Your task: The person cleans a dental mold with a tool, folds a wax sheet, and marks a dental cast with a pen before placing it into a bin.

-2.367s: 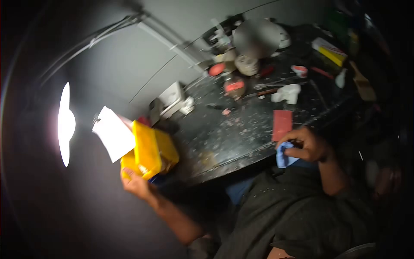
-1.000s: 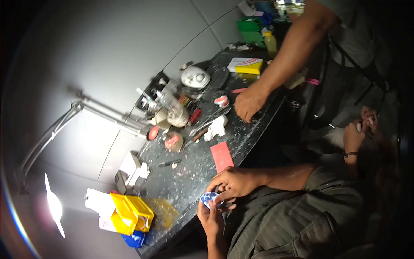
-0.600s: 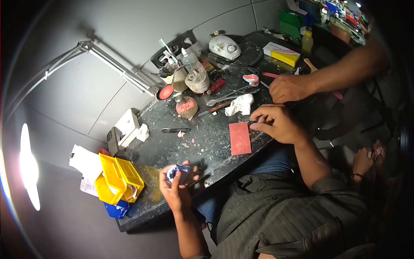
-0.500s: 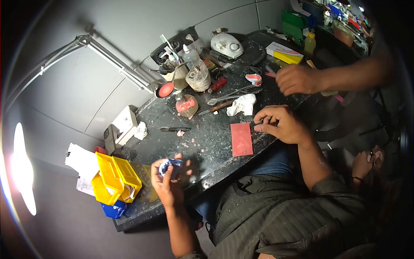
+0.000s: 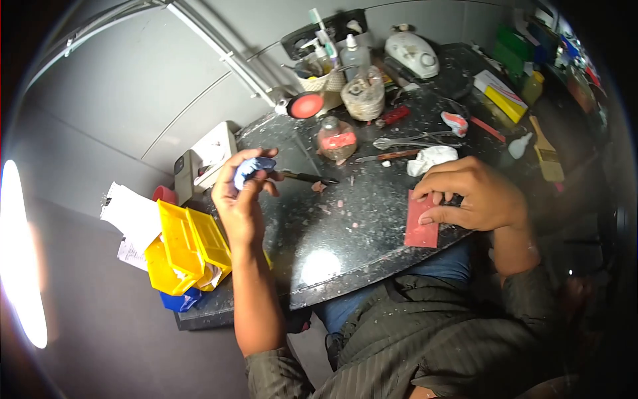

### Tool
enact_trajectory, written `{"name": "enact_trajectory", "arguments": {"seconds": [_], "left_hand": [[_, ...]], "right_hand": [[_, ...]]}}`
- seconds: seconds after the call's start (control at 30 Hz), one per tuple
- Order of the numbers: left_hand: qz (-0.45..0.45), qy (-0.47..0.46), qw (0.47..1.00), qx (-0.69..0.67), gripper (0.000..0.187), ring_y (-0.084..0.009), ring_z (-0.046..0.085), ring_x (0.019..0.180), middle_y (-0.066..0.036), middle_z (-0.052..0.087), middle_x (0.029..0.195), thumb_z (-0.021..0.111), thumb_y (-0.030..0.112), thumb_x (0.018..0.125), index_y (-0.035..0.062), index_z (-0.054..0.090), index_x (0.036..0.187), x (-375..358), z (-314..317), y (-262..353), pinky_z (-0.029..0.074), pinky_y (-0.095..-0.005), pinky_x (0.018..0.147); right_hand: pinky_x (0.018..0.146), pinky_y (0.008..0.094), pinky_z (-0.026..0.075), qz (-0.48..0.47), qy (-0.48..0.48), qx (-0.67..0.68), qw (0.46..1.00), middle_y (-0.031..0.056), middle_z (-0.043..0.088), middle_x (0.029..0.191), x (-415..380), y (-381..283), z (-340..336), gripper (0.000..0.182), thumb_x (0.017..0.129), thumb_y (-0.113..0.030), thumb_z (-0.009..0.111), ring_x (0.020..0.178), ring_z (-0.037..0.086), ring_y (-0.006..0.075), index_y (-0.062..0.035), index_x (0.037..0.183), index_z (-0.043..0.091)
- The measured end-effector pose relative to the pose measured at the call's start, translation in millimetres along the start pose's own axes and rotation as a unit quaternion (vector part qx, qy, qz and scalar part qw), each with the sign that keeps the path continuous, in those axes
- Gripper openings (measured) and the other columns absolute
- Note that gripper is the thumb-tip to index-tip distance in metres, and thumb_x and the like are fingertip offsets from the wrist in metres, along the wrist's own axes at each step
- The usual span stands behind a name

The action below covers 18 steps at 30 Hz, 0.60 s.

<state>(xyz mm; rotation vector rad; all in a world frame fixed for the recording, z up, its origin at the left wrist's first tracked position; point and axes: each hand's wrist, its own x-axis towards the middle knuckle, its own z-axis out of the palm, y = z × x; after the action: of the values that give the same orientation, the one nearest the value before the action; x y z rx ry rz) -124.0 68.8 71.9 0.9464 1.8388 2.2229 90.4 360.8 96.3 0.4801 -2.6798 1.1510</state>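
Note:
My left hand (image 5: 242,199) is raised over the left part of the dark table, its fingers round a small blue and white piece (image 5: 251,171). Over at the right, my right hand (image 5: 473,196) is above a flat pink sheet (image 5: 421,223), with thumb and bent fingers covering its upper right part. Whether the fingers grip the sheet cannot be made out. Just beyond that hand lies a crumpled white cloth (image 5: 432,159). Near my left hand a black pen (image 5: 307,177) lies on the table.
Yellow bins (image 5: 193,243) stand at the left edge of the speckled table (image 5: 332,233). Behind are a glass burner (image 5: 337,139), a plaster-covered pot (image 5: 363,96), metal tools (image 5: 405,142) and a white machine (image 5: 412,54). A brush (image 5: 546,151) lies at the right.
The view has shifted, so the table items appear elsewhere. My right hand has come over the pink sheet. My left hand still holds the blue and white piece. Another person's arm has left the view.

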Motion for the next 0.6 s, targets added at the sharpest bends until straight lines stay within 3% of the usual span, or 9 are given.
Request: {"name": "enact_trajectory", "arguments": {"seconds": [0.07,0.13,0.23,0.3,0.33,0.4,0.47,0.53,0.6], "left_hand": [[0.038,-0.006,0.998,0.047,0.034,-0.0200,0.069,0.087,-0.019,0.069,0.118,0.056,-0.011,0.084,-0.0025,0.064,0.116,-4.7,-8.3,-18.6,0.055,-0.0267,0.069],[0.029,0.000,0.997,0.075,0.038,-0.0216,0.068,0.094,-0.022,0.066,0.123,0.057,-0.010,0.078,-0.0050,0.064,0.116,-11.6,-7.5,-21.4,0.056,-0.0300,0.079],[0.055,-0.023,0.987,0.149,0.037,-0.0234,0.066,0.102,-0.023,0.064,0.125,0.055,-0.011,0.078,-0.0058,0.064,0.114,-14.7,-14.7,-31.7,0.055,-0.0325,0.088],[0.065,-0.040,0.980,0.186,0.036,-0.0266,0.064,0.110,-0.023,0.064,0.124,0.056,-0.009,0.078,-0.0067,0.064,0.113,-15.2,-11.7,-28.7,0.052,-0.0349,0.095],[0.032,-0.042,0.985,0.162,0.043,-0.0276,0.063,0.116,-0.020,0.068,0.121,0.054,-0.006,0.070,-0.0039,0.068,0.111,-18.5,-7.3,-21.8,0.044,-0.0352,0.103],[-0.030,-0.128,0.980,0.152,0.047,-0.0287,0.062,0.114,-0.018,0.066,0.118,0.054,-0.005,0.067,-0.0008,0.070,0.111,-22.1,-0.3,-8.1,0.044,-0.0363,0.102],[-0.013,-0.228,0.919,0.320,0.044,-0.0271,0.057,0.108,-0.019,0.066,0.108,0.064,0.009,0.068,-0.0015,0.071,0.110,-28.4,1.9,-9.3,0.045,-0.0364,0.095],[-0.136,-0.249,0.919,0.273,0.045,-0.0281,0.054,0.110,-0.013,0.062,0.115,0.063,0.005,0.066,0.0035,0.072,0.111,-37.4,16.2,-12.2,0.042,-0.0375,0.098],[-0.259,-0.292,0.888,0.243,0.053,-0.0311,0.053,0.115,-0.014,0.061,0.120,0.073,0.013,0.071,0.0071,0.067,0.123,-35.0,25.4,-12.5,0.039,-0.0389,0.104]], "right_hand": [[0.064,0.0305,0.054,-0.020,-0.026,-0.023,0.999,0.0111,0.071,0.092,21.8,-4.1,-6.5,0.029,0.079,-0.016,0.082,0.072,0.067,0.0188,-0.0002,0.101,0.071],[0.068,0.0331,0.055,0.007,-0.057,-0.034,0.998,0.0127,0.071,0.097,43.3,-6.8,-10.1,0.031,0.081,-0.022,0.081,0.075,0.068,0.0229,-0.0003,0.101,0.071],[0.075,0.0410,0.054,-0.042,-0.024,-0.104,0.993,0.0151,0.070,0.097,58.5,16.8,1.7,0.033,0.083,-0.027,0.078,0.083,0.068,0.0341,-0.0004,0.101,0.069],[0.074,0.0415,0.054,-0.030,-0.039,-0.086,0.995,0.0149,0.069,0.094,60.0,26.3,7.4,0.031,0.085,-0.027,0.076,0.083,0.067,0.0351,-0.0010,0.100,0.068],[0.074,0.0420,0.053,-0.012,-0.054,-0.076,0.996,0.0147,0.067,0.092,57.0,31.1,8.8,0.029,0.087,-0.028,0.073,0.083,0.066,0.0362,-0.0015,0.098,0.066],[0.073,0.0423,0.053,0.021,-0.044,-0.067,0.997,0.0139,0.068,0.091,49.5,40.2,10.3,0.030,0.083,-0.027,0.077,0.084,0.067,0.0351,-0.0020,0.097,0.068],[0.072,0.0422,0.053,0.018,-0.060,-0.057,0.996,0.0118,0.067,0.090,44.3,48.5,9.4,0.031,0.083,-0.028,0.077,0.083,0.067,0.0342,-0.0027,0.098,0.068],[0.075,0.0416,0.054,0.003,-0.067,-0.051,0.996,0.0134,0.062,0.086,42.6,49.6,11.8,0.032,0.086,-0.031,0.074,0.085,0.067,0.0338,-0.0027,0.096,0.063],[0.081,0.0412,0.055,-0.005,-0.075,-0.095,0.993,0.0122,0.063,0.089,43.0,50.1,16.9,0.027,0.086,-0.031,0.075,0.088,0.068,0.0289,-0.0078,0.096,0.065]]}}
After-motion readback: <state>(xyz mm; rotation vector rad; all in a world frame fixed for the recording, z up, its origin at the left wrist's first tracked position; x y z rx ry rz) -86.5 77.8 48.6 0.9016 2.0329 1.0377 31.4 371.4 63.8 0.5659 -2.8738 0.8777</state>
